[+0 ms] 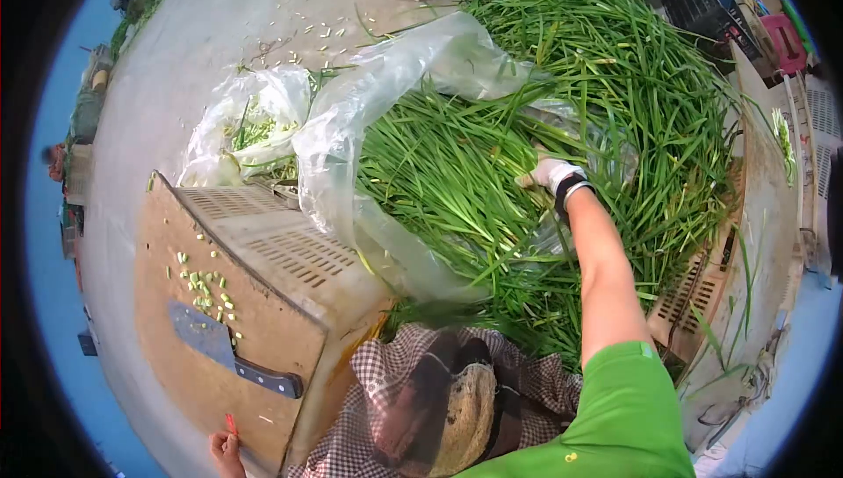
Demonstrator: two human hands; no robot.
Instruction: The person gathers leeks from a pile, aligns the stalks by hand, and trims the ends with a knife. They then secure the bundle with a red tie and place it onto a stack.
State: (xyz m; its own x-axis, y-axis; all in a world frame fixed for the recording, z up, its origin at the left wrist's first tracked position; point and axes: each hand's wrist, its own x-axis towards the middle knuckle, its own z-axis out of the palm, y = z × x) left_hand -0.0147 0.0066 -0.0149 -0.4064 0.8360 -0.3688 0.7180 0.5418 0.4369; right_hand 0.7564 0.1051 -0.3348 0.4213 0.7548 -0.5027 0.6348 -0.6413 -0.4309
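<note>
My right hand (553,174), in a white glove with a dark wristband, reaches into a heap of long green chive-like stalks (439,166). Its fingers are closed round some of them, and leaves partly hide the fingertips. My left hand (226,453) is at the lower left, by the edge of a wooden board (167,381). Between its fingertips it pinches a small red strip (231,424), too small to name surely. On the board lies a cleaver (200,333) with a black handle, beside several cut pale stalk pieces (204,289).
Clear plastic sheeting (329,140) drapes over the beige crate (294,245) and under the stalks. A plastic bag (206,131) holds cut pieces. More stalks (615,48) pile up behind. At the right stands another board (760,215). A checkered cloth (351,430) covers my lap.
</note>
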